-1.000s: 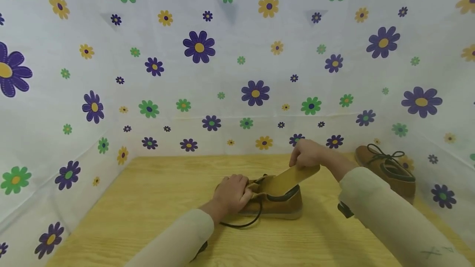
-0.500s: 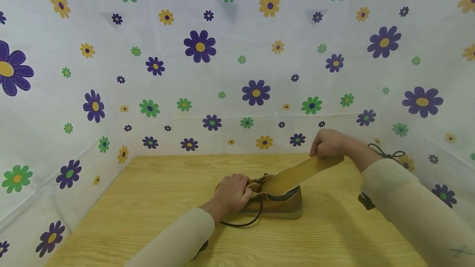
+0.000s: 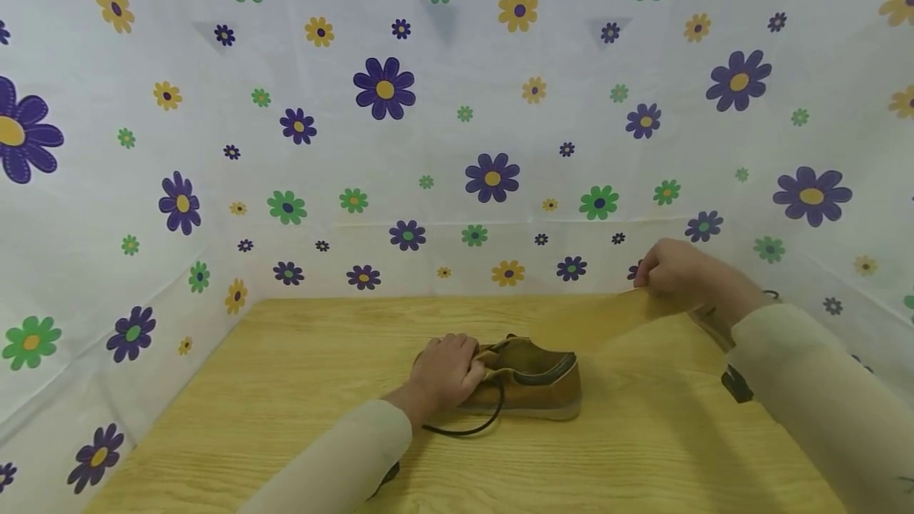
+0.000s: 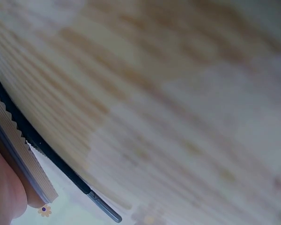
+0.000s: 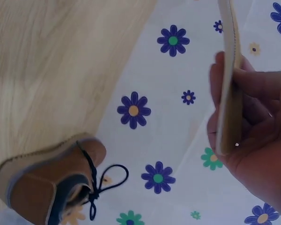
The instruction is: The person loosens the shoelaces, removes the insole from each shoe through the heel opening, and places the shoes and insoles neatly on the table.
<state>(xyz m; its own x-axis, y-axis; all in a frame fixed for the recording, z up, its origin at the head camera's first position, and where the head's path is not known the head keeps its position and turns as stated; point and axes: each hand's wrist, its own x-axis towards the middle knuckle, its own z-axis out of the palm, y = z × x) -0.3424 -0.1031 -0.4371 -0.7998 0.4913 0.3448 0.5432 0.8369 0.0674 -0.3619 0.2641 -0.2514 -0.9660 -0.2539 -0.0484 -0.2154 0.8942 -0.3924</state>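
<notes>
A brown lace-up shoe [image 3: 550, 391] sits on the table with its heel to the right and its opening bare. My left hand [image 3: 444, 371] grips its toe end, fingers over the top and thumb on the near side. One dark lace [image 3: 493, 423] trails in front; the left wrist view shows its tip beside the shoe's sole [image 4: 35, 164]. Above and right of the shoe, my right hand [image 3: 674, 272] pinches a tan insole [image 3: 603, 320], blurred in the head view. Seen from the right wrist, the insole [image 5: 230, 117] stands edge-on between thumb and fingers, clear of the shoe.
A second brown shoe [image 5: 37, 187], its dark laces tied in a bow, stands at the table's right edge. In the head view the right arm mostly covers it. White flowered cloth [image 3: 443, 133] hangs around the back and sides of the wood-grain table [image 3: 300, 355].
My right hand has drawn the insole up and to the right, fully out of the shoe. The left hand stays on the toe end, and the shoe has not moved.
</notes>
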